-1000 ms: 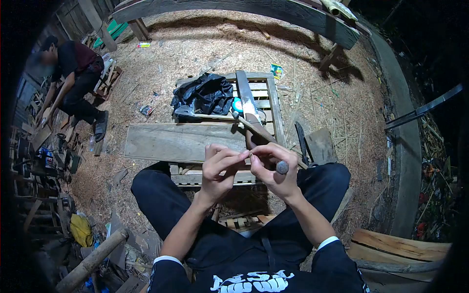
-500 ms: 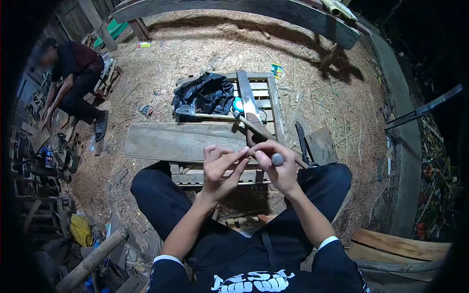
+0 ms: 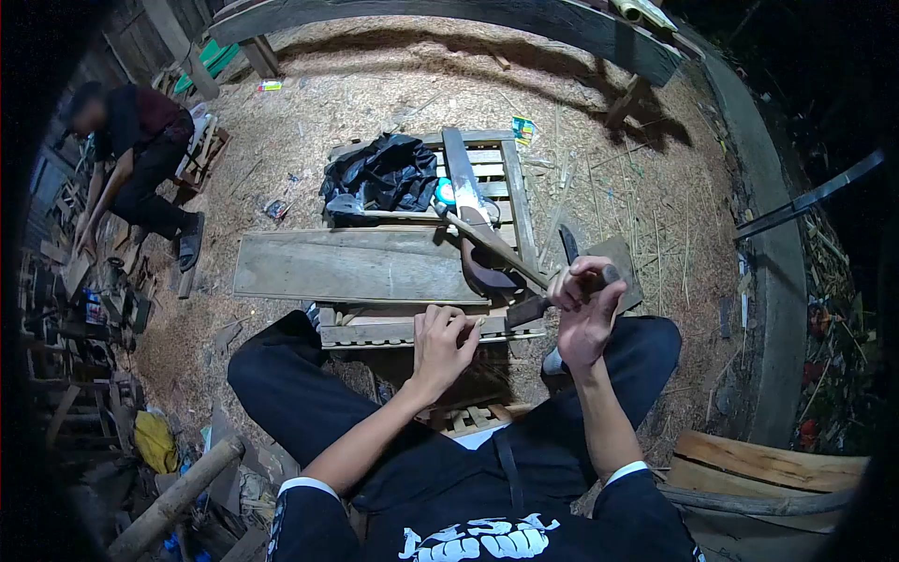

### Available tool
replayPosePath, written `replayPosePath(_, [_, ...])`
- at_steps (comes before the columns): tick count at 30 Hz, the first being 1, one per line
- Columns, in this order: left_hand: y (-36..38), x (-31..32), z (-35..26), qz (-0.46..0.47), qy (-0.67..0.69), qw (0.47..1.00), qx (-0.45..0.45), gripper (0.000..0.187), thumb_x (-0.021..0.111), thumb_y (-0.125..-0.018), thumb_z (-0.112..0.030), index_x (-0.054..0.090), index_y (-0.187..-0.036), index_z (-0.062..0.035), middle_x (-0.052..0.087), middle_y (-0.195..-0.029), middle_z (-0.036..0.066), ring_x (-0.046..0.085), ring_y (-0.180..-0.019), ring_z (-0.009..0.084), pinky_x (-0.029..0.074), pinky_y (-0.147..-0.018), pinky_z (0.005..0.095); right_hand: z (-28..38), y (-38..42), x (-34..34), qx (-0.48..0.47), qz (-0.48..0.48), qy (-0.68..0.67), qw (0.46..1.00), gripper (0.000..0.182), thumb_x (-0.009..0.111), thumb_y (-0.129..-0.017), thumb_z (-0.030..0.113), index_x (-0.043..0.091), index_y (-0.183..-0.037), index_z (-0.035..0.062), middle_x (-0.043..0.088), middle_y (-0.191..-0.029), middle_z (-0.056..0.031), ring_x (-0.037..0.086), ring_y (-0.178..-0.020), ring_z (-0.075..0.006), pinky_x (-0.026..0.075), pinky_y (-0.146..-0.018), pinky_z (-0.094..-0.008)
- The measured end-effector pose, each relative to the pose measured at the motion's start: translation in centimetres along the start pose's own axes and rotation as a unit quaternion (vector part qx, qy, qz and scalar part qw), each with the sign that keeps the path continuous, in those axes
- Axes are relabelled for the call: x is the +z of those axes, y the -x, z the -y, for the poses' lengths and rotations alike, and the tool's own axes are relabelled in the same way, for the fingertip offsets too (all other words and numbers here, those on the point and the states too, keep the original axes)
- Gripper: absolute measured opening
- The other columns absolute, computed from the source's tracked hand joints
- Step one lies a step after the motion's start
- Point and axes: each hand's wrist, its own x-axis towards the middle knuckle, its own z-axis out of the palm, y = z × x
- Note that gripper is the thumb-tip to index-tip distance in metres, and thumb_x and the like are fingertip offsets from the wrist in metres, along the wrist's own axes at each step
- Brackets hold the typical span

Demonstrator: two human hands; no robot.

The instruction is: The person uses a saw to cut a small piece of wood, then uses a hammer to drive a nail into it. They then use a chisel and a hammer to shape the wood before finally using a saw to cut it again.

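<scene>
My left hand [image 3: 442,351] is closed at the near edge of the slatted wooden stand [image 3: 365,334], its fingers pinching a small pale piece [image 3: 479,323]. To its right, my right hand [image 3: 585,314] is raised with its fingers curled round a tool handle, whose round dark end [image 3: 611,273] shows; the rest is mostly hidden. A dark flat metal part [image 3: 527,312] lies just left of this hand. Beyond my hands, a grey plank [image 3: 351,267] rests across the stand. A saw [image 3: 464,173] and a wooden-handled hammer [image 3: 496,246] lie on the stand, right of the plank's middle.
A black plastic bag [image 3: 389,173] and a blue round object [image 3: 445,192] are on the stand. Another person [image 3: 140,159] bends down at the left. A long beam [image 3: 449,19] crosses the far side. A bamboo pole [image 3: 178,496] lies near-left, boards [image 3: 758,464] near-right.
My hands, together before, are now apart. The left moved down to the stand's near edge; the right moved right and turned, still holding the handle. The view has shifted slightly.
</scene>
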Motion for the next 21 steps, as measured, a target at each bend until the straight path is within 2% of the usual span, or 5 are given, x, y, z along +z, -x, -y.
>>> replayPosePath(3, [-0.1,0.2,-0.7,0.002,-0.055,0.999,-0.003,0.016,0.081,-0.081,-0.018,0.076,-0.095,-0.0107,0.066,-0.092,0.003,0.058,-0.093,0.0228,0.039,-0.083,0.0387,-0.1,0.6,0.2,0.019,-0.014,-0.038,0.999,0.063,0.041,-0.106,0.064,0.055,-0.099,0.0029,0.038,-0.071,-0.0007,0.035,-0.061,-0.0115,0.030,-0.058,-0.0290])
replayPosePath(9, [-0.4,-0.1,-0.5,-0.025,-0.025,0.999,0.011,0.014,0.081,-0.082,-0.020,0.079,-0.094,-0.0120,0.069,-0.089,0.001,0.058,-0.088,0.0216,0.038,-0.083,0.0383,-0.3,1.5,1.3,0.006,-0.011,-0.059,0.998,0.051,0.043,-0.109,0.050,0.053,-0.093,0.0031,0.043,-0.075,-0.0042,0.038,-0.064,-0.0134,0.032,-0.061,-0.0300])
replayPosePath(11, [-0.4,-0.1,-0.3,-0.009,-0.013,1.000,0.010,0.013,0.080,-0.083,-0.019,0.079,-0.093,-0.0113,0.069,-0.088,0.001,0.059,-0.087,0.0220,0.039,-0.084,0.0391,-0.2,1.6,1.8,0.013,-0.014,-0.035,0.999,0.051,0.036,-0.111,0.050,0.047,-0.090,0.0054,0.033,-0.071,-0.0017,0.031,-0.061,-0.0141,0.030,-0.061,-0.0323])
replayPosePath(21, [-0.9,-0.3,0.5,0.020,0.008,0.999,0.029,0.015,0.081,-0.084,-0.019,0.081,-0.096,-0.0115,0.071,-0.084,0.001,0.059,-0.086,0.0211,0.037,-0.088,0.0389,-1.4,1.7,2.6,-0.015,-0.013,-0.018,1.000,0.054,0.035,-0.111,0.053,0.048,-0.089,0.0057,0.033,-0.071,-0.0015,0.032,-0.061,-0.0135,0.030,-0.061,-0.0325])
